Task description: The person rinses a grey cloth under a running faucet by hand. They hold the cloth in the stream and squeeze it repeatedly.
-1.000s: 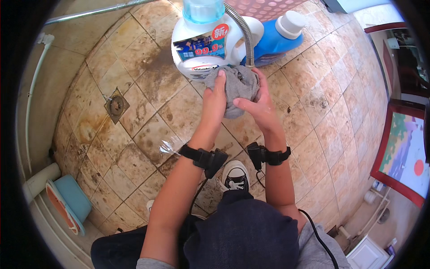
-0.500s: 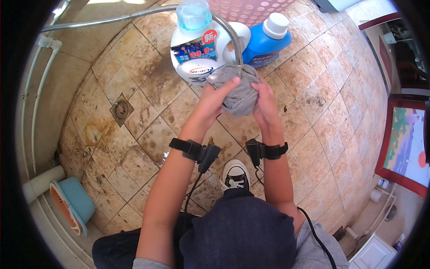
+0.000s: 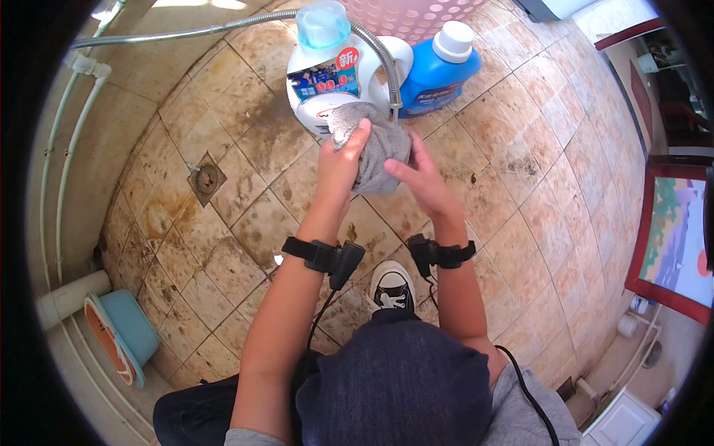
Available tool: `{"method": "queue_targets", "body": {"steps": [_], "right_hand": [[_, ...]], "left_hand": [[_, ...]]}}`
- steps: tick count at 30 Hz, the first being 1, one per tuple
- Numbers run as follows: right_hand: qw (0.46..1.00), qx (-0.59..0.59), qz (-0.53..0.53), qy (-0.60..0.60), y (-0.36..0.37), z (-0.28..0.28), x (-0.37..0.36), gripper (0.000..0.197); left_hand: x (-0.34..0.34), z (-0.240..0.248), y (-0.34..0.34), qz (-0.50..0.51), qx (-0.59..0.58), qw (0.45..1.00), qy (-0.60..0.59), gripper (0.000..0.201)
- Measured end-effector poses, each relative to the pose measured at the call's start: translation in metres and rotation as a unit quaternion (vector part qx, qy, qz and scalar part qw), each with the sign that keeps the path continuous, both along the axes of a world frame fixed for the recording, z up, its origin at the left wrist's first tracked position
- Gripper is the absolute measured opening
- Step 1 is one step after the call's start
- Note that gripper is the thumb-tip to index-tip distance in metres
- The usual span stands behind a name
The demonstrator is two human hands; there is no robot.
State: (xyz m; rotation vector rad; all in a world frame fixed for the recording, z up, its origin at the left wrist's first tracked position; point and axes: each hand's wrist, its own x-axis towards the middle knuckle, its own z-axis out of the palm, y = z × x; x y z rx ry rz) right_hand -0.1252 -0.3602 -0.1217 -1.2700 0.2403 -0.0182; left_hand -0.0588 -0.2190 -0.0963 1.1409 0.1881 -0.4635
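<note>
Gray cloth (image 3: pixel 379 160), bunched into a rough ball, sits between both hands above the tiled floor (image 3: pixel 513 260), right under the end of a metal hose (image 3: pixel 381 56). Left hand (image 3: pixel 341 165) pinches it, thumb pressed on top, fingers mostly hidden underneath. Right hand (image 3: pixel 430 180) cups the right side, thumb lying toward the cloth, fingers parted from it along the edge; can't tell how firmly it grips. Step in hand reads as working the cloth at the hose outlet, where a thin trickle seems to show; next move probably calls for a firm left pinch while the right hand closes in for an even squeeze. Cloth is soft, creased, matte, with a pale glossy patch at upper left that looks wet. Hose is ribbed, shiny, curved over. Behind: bulky white plastic bottle (image 3: pixel 300 65) with handle and translucent light-blue cap, glossy blue bottle (image 3: pixel 440 74) with white ridged cap, pink basket (image 3: pixel 416 13) with round holes. Floor tiles are beige, mottled, stained dark near the square drain (image 3: pixel 207 179). Whether cloth touches the white bottle: unclear.
</note>
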Motion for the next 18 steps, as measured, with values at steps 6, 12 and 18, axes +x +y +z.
{"method": "queue_targets", "body": {"steps": [6,12,18], "right_hand": [[0.988,0.145,-0.049,0.021,0.014,-0.001,0.002,0.069],[0.979,0.162,-0.111,-0.054,0.013,0.01,0.007,0.068],[0.956,0.252,-0.116,-0.097,0.016,0.014,0.0,0.077]], "left_hand": [[-0.004,-0.004,0.011,-0.015,-0.116,0.987,0.114,0.053],[-0.014,0.001,0.022,-0.068,-0.048,0.995,0.061,0.056],[-0.019,0.021,0.022,-0.14,-0.067,0.982,0.108,0.054]]}}
